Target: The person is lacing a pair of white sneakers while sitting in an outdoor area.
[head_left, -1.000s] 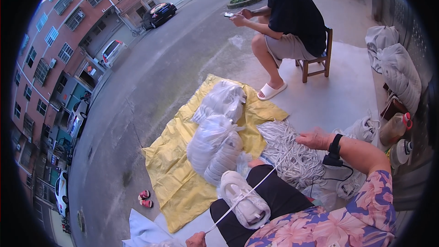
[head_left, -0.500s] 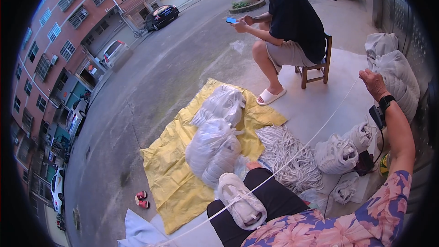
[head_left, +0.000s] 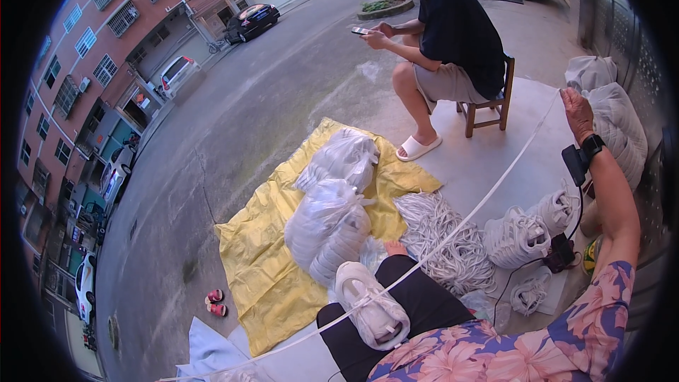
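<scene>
My right hand (head_left: 577,112) is raised at the right, its fingers pinched on one end of a long white shoelace (head_left: 470,221). The lace runs down to the lower left across a white lace-up shoe (head_left: 369,305) lying on my lap, its toe pointing away from me. Whether the lace is threaded through the shoe's eyelets, I cannot tell. The lace's other end leaves the picture at the lower left, where my left hand is out of view. Beyond my knee lies a heap of loose white shoelaces (head_left: 445,244).
Bagged white shoes (head_left: 329,230) sit on a yellow sheet (head_left: 262,276). More white shoes (head_left: 516,237) stand at the right beside a cable (head_left: 515,272). A person (head_left: 460,28) with a phone sits on a wooden chair (head_left: 503,102) ahead. Full bags (head_left: 615,117) lean by the wall.
My right hand has turned slightly more upright, and the lace now bows in a curve instead of running straight. The seated person's phone has tilted.
</scene>
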The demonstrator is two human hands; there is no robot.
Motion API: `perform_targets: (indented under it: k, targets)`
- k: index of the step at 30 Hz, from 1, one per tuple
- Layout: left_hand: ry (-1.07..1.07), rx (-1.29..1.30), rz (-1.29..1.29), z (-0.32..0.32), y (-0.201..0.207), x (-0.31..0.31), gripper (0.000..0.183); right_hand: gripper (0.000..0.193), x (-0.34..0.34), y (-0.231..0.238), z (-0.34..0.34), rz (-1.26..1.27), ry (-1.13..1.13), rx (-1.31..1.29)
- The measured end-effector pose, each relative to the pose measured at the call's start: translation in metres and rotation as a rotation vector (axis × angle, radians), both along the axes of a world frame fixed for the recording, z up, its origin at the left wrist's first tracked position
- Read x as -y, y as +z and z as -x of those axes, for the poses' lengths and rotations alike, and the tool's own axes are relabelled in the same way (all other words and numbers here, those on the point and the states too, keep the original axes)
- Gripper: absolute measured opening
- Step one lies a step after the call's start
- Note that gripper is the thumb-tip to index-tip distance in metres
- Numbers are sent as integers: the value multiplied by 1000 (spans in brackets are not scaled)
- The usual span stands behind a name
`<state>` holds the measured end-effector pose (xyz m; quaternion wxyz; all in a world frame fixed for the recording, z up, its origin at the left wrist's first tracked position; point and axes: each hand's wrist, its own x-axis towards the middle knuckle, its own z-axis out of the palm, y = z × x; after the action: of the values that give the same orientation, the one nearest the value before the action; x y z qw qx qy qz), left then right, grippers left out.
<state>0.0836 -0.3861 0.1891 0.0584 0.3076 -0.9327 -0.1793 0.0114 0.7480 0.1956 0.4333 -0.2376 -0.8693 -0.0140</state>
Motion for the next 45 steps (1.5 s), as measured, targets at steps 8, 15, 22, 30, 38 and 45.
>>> perform_targets:
  k: [8, 15, 22, 30, 38, 45]
  targets:
    - [-326, 737, -964, 22, -118, -228, 29, 14, 308, -190, -17, 1944, 576, 1099]
    - [-698, 610, -1296, 60, -125, -428, 21, 14, 436, -185, 9, 2066, 897, 1081]
    - [-777, 520, -996, 75, -134, -470, 27, 15, 465, -194, 25, 1891, 988, 810]
    - [-784, 331, -774, 92, -142, -481, 49, 2, 477, -207, 31, 2072, 1008, 347]
    - [-708, 358, -879, 94, -135, -485, 53, 2, 480, -210, 31, 1903, 1078, 294]
    - [-710, 343, -921, 92, -139, -484, 54, 6, 483, -211, 28, 1722, 1080, 328]
